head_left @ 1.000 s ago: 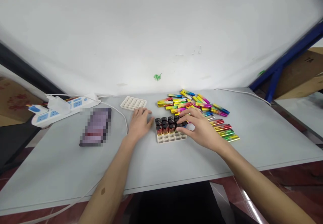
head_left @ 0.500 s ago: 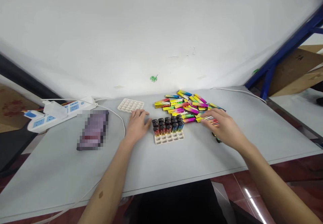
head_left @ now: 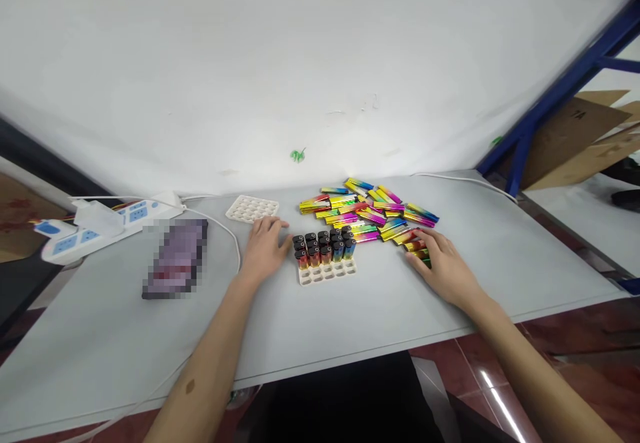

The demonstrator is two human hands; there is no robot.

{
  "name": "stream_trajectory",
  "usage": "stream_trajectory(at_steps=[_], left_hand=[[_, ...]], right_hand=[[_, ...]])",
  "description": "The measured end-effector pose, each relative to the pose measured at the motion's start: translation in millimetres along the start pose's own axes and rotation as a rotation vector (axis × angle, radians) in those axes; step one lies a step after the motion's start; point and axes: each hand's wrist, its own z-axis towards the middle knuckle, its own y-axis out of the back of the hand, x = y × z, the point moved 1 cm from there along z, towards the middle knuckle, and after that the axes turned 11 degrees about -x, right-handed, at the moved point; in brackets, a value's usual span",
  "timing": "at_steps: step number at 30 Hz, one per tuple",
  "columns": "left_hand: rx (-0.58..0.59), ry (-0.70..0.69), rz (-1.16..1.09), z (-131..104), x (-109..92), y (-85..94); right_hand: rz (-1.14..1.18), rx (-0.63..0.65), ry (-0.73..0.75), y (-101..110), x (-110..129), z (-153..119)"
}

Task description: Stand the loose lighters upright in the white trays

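A white tray [head_left: 327, 273] with oval holes stands mid-table, several black-topped coloured cylinders [head_left: 326, 254] upright in its back rows and its front holes bare. Left of it my left hand [head_left: 265, 250] rests on the table, fingers apart and holding nothing. Behind that hand lies a second white tray [head_left: 243, 208] with bare holes. A loose pile of shiny multicoloured pieces [head_left: 370, 216] spreads to the right of the trays. At the pile's right front edge, my right hand [head_left: 443, 266] lies with fingers spread over some pieces, partly hiding them.
A white power strip [head_left: 115, 224] with plugs and cables lies at the left. Near it is a blurred purple object [head_left: 176, 258]. The white wall [head_left: 200, 96] rises behind the table. Cardboard boxes [head_left: 565, 136] and a blue frame [head_left: 520, 163] stand at the right.
My right hand has lowered onto the pieces at the pile's right front edge. My left hand stays beside the tray. The whole view has shifted slightly.
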Motion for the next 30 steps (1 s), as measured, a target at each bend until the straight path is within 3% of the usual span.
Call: stream_trajectory(at_steps=[5,9,12,15,19,23,27,30], left_hand=[[-0.005,-0.001,0.003,-0.3,-0.6,0.5],[-0.005,-0.003,0.010,-0.4,-0.3,0.5],[0.000,-0.001,0.018,0.2,0.1,0.1],[0.005,0.003,0.021,1.0,0.4,-0.3],[0.009,0.005,0.020,1.0,-0.1,-0.3],[0.005,0.005,0.014,0.4,-0.6,-0.3],[0.002,0.003,0.011,0.4,-0.1,-0.6],[0.001,0.003,0.009,0.4,0.1,-0.2]], right_hand=[[-0.031,-0.125,0.010,-0.4,-2.0,10.5],[-0.160,-0.241,-0.179,8.8,-5.0,-4.3],[-0.227,-0.208,-0.281,13.4,-8.1,-21.5],[-0.190,-0.173,-0.276,14.2,-13.2,-31.9],[0.036,-0.148,-0.417,16.3,-19.4,-30.6],[0.608,-0.133,-0.602,22.3,-5.3,-20.8],[0.924,-0.070,-0.532,28.9,25.6,-7.3],[0.846,0.101,-0.446,32.5,43.5,3.3]])
